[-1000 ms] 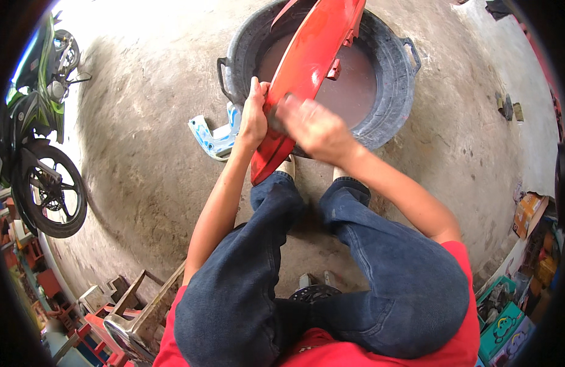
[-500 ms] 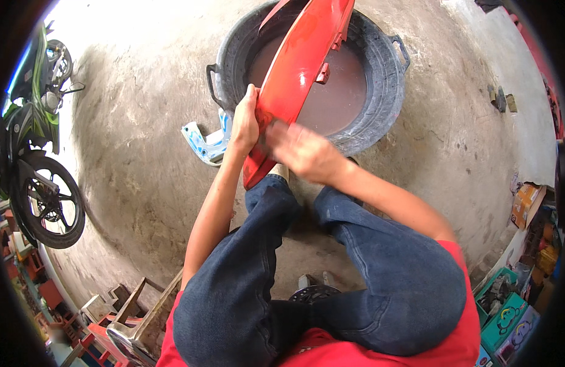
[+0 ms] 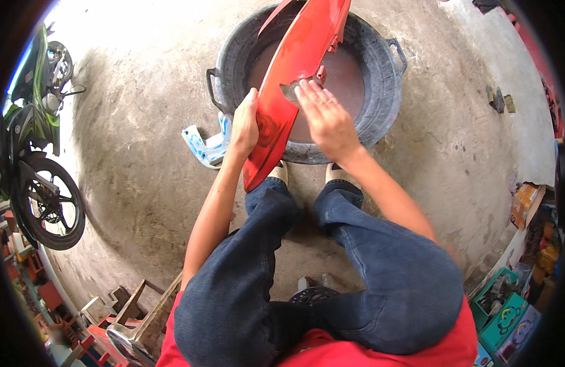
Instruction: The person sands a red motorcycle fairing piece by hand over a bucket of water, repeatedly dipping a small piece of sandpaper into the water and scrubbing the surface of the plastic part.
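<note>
A long, glossy red motorcycle body panel [image 3: 307,46] slants over a black tub [image 3: 380,104] of murky brownish water. My left hand [image 3: 244,125] is closed on the panel's left edge near its lower end, thumb up along the side. With fingers together, my right hand [image 3: 331,122] presses a small grey-brown sheet, apparently sandpaper [image 3: 288,90], against the panel's middle. Dark wet smears mark the red surface below it. The panel's far end runs out of view at the top, and its underside is hidden.
A white and blue plastic part [image 3: 204,147] lies on the concrete floor left of the tub. Further left stands a motorcycle [image 3: 47,196]. A wooden frame [image 3: 142,318] is at lower left; boxes [image 3: 505,318] crowd the lower right. Small dark scraps [image 3: 496,99] lie at right.
My right hand has slid up along the panel from its lower part to the middle, baring the smeared area. The left hand keeps its hold almost unmoved.
</note>
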`<act>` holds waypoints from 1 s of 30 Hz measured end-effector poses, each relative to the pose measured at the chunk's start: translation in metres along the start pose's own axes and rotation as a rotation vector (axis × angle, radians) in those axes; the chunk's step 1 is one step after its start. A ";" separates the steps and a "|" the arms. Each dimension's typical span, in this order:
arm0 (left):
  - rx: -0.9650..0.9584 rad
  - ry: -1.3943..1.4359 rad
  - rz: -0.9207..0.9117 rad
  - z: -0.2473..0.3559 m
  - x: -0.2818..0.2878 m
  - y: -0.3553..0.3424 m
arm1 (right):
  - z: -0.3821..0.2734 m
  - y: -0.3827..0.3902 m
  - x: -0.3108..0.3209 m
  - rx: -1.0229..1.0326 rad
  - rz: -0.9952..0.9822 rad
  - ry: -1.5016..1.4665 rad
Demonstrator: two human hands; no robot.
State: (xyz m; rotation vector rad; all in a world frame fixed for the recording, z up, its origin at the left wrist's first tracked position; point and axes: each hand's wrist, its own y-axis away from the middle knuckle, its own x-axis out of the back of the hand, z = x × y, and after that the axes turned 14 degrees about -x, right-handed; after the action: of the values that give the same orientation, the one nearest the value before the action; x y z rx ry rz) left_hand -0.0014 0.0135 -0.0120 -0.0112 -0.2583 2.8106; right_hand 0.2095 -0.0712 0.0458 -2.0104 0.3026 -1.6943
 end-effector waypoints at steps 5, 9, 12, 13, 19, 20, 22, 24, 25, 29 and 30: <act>-0.021 0.010 -0.022 0.009 0.007 -0.001 | -0.034 0.027 -0.008 0.177 -0.058 -0.171; -0.081 -0.088 -0.017 0.009 0.005 -0.002 | -0.004 -0.006 -0.003 -0.068 0.013 0.047; -0.081 -0.115 0.042 0.007 0.005 0.000 | -0.037 0.027 -0.010 0.209 -0.100 -0.161; -0.078 -0.121 0.042 0.009 0.007 0.001 | -0.047 0.032 -0.005 0.238 -0.121 -0.252; 0.001 -0.029 -0.014 0.016 -0.001 -0.001 | -0.014 0.007 0.001 0.005 -0.042 0.029; -0.032 -0.045 0.002 0.012 0.002 0.001 | -0.026 0.012 0.000 0.023 -0.064 0.051; -0.066 -0.065 0.021 0.007 0.007 0.001 | -0.045 0.031 -0.004 0.195 -0.065 -0.214; -0.042 -0.013 -0.008 0.005 0.012 0.000 | -0.036 0.021 -0.006 0.136 -0.105 -0.168; -0.040 -0.012 -0.004 0.005 0.011 0.001 | -0.027 0.008 -0.004 0.068 -0.092 -0.071; -0.120 -0.086 0.007 -0.006 0.004 0.000 | -0.006 -0.018 -0.012 -0.091 -0.057 0.029; -0.164 -0.115 0.053 -0.011 0.009 0.001 | -0.012 -0.021 -0.016 -0.056 -0.037 0.063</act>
State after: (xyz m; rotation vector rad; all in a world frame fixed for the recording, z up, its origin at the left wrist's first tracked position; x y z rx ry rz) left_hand -0.0101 0.0177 -0.0224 0.1085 -0.5223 2.8380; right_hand 0.1916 -0.0486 0.0441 -2.0173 0.3401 -1.7931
